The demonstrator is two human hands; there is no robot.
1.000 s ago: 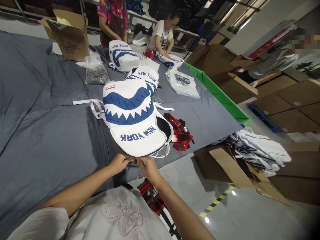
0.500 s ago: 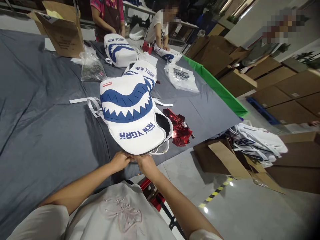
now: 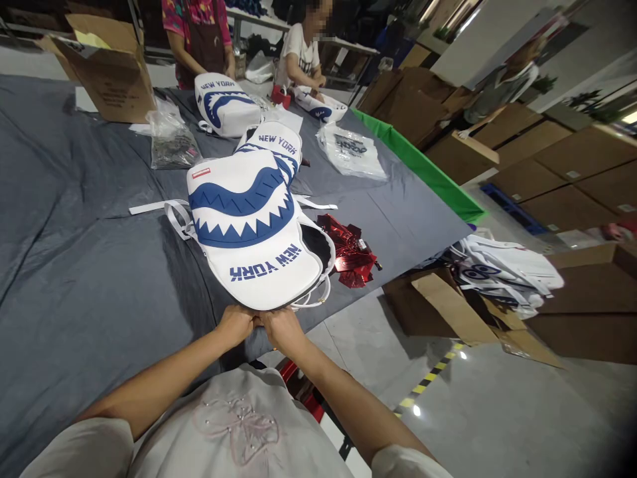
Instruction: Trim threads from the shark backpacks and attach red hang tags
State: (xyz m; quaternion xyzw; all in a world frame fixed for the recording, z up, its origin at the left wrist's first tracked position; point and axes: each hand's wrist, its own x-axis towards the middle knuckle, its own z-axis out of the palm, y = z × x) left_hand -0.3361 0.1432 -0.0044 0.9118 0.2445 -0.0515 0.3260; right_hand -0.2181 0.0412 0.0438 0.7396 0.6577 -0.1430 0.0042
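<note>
1. Fingers. The left hand (image 3: 236, 326) and the right hand (image 3: 283, 330) met almost knuckle to knuckle, fingers curled narrow; their tips were hidden, so whether they pinched anything could not be told.
2. Object at the hands. The white backpack with blue jagged-tooth bands (image 3: 243, 222) lay on the table covered in dark grey cloth (image 3: 99, 272), its rounded end, with inverted NEW YORK lettering, just above the knuckles.
3. Change. Compared with a second earlier, the fingertips appeared more tucked in, while the backpack kept its orientation; the handling, one judged, remained confined to this near edge.
4. Close surroundings. A looped white webbing strap (image 3: 176, 219) extended from the backpack's left side; crumpled shiny red foil (image 3: 355, 259) lay just beside its right.
5. Beyond. A second white-and-blue backpack (image 3: 279, 143) lay partly behind the first, and a third white-and-blue backpack (image 3: 226, 109) farther back. A clear plastic bag with dark contents (image 3: 172, 143) rested near an open brown cardboard box (image 3: 112, 89).
6. Periphery. Two co-workers stood or sat at the far side.
</note>
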